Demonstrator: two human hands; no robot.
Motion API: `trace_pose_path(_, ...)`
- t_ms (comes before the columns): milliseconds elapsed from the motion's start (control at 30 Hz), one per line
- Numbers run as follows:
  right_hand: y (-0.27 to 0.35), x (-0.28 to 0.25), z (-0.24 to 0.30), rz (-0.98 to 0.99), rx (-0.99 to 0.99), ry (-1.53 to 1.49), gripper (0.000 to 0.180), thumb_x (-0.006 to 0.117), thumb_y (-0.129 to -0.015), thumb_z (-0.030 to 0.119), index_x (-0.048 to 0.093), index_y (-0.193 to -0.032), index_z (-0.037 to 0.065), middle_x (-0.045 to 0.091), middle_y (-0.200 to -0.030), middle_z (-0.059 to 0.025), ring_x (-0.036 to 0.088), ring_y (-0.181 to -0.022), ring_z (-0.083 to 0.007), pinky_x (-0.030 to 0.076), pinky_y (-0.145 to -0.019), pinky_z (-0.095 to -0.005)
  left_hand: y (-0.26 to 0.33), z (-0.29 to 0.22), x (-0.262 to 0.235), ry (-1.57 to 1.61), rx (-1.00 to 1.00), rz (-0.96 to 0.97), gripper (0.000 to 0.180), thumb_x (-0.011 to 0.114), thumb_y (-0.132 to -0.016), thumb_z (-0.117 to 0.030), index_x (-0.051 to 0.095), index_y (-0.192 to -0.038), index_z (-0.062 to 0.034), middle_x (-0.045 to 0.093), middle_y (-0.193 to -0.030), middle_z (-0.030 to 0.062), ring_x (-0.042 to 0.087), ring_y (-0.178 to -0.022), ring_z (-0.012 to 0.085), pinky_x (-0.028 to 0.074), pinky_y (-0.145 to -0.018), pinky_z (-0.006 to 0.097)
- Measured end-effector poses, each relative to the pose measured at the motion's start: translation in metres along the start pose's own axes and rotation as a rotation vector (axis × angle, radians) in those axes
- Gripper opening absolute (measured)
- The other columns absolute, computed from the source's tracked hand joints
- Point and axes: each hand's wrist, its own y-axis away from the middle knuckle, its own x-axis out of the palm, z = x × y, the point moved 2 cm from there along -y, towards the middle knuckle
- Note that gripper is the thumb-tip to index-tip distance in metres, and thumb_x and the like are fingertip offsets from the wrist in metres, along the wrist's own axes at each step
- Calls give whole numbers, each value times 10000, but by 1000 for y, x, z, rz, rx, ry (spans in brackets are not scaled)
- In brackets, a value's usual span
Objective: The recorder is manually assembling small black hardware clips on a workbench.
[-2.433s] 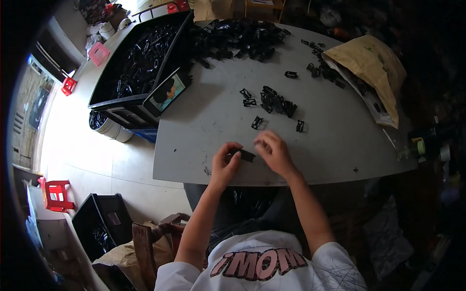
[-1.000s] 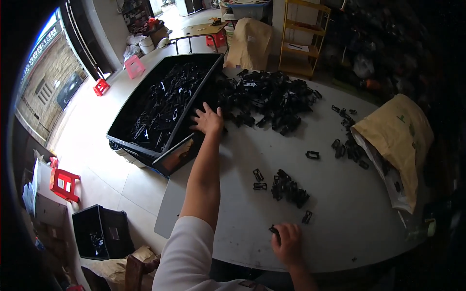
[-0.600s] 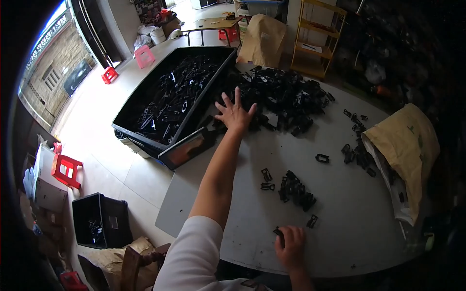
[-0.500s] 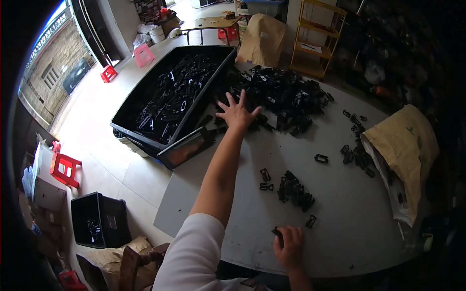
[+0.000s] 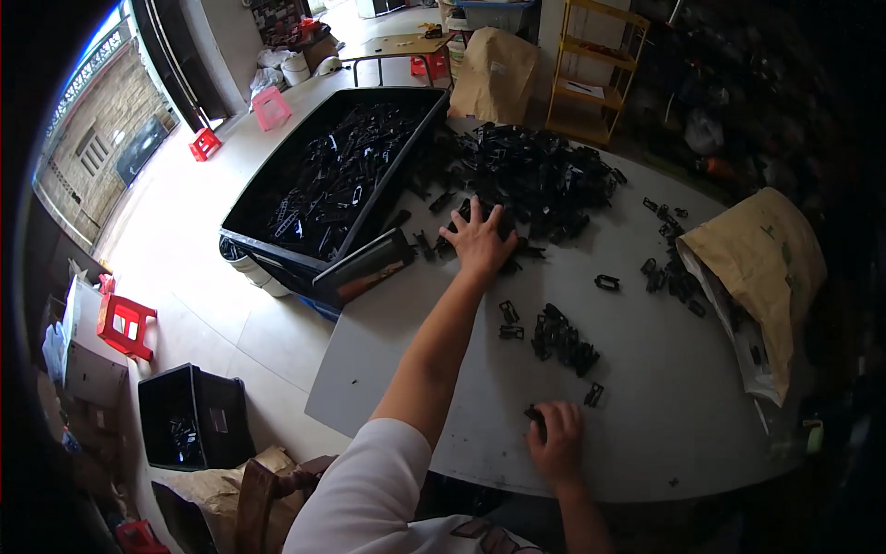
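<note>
My left hand (image 5: 482, 245) reaches far over the table, its fingers spread on the near edge of a large heap of small black plastic clips (image 5: 544, 171). Some clips lie under and around its fingertips. Close to the table's front edge, my right hand (image 5: 559, 441) is curled with a black clip (image 5: 533, 415) showing at its thumb side; most of that clip is hidden. Between the hands lies a smaller cluster of clips (image 5: 561, 340), with a few single ones beside it. One frame-shaped clip (image 5: 607, 283) lies apart to the right.
A big black crate (image 5: 277, 247) full of clips stands left of the heap, a dark flat panel (image 5: 365, 268) leaning by it. At the right, an open paper sack (image 5: 761, 254) lies with clips near its mouth. A smaller black bin (image 5: 220, 420) and a red stool (image 5: 127, 325) stand on the floor.
My left hand has come back nearer and slightly right, with some clips under its fingers. My right hand stays near the front edge with its clip. The view has shifted a little.
</note>
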Motion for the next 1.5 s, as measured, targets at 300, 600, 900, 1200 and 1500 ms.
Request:
trace_pose_path(300,3,2,-2,-66,-67,61,268,613,-803,115,546,-1056,57,530,-988,-131,509,-949,-321,417,-838,-437,77,-2,-21,-20,70,27,569,640,-750,-508,483,-1269,-334,301,-1446,77,304,-1259,405,244,-948,659)
trace_pose_path(600,11,2,-3,-167,-33,32,241,623,-792,68,542,-1018,52,530,-958,-119,530,-923,-308,440,-814,-418,154,21,-56,-34,116,27,561,635,-760,-471,486,-1275,-307,316,-1440,68,304,-1264,402,228,-946,642)
trace_pose_path(900,29,-3,6,-178,-83,-71,229,654,-753,64,559,-958,26,546,-936,-123,549,-871,-323,455,-745,-407,213,75,-88,-54,245,-18,539,647,-749,-434,509,-1253,-301,332,-1435,79,319,-1265,382,238,-949,615)
trace_pose_path(1200,-20,-23,-60,-343,209,265,259,623,-806,80,545,-1049,36,528,-984,-137,557,-862,-274,479,-711,-354,213,91,-108,124,329,-6,559,659,-770,-343,486,-1296,-275,337,-1418,125,284,-1300,411,233,-984,647)
trace_pose_path(1500,25,-2,-17,-381,153,-409,114,558,-821,-35,538,-925,7,590,-942,-99,595,-848,-181,463,-777,-295,241,86,-130,481,469,-103,236,609,-753,-18,637,-984,-60,592,-1006,95,550,-948,279,436,-847,385)
